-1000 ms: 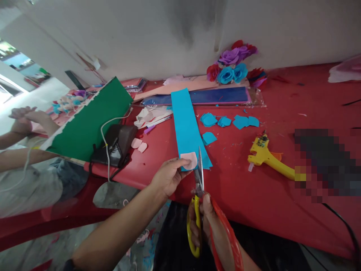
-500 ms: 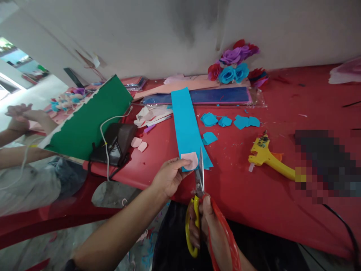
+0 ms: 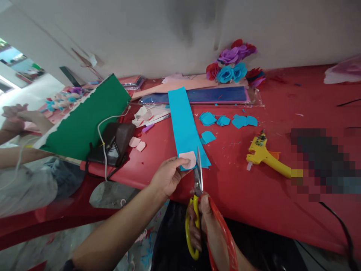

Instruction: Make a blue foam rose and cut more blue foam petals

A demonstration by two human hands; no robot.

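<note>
A pink piece (image 3: 191,158) over blue paper (image 3: 183,122) is pinched by the left hand (image 3: 168,176), scissors (image 3: 198,188) gripped by the right hand (image 3: 213,229), centre right occupied by a glue gun (image 3: 261,152).

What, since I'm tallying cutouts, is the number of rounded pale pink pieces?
3: one piece in the left hand over the blue strip, two pieces beside the dark bag; more may hide.

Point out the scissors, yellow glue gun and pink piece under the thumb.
Scissors (image 3: 198,187), head view: metal near the pivot.
Yellow glue gun (image 3: 263,153), head view: body, near the handle.
Pink piece (image 3: 192,159), head view: its right side.
</note>
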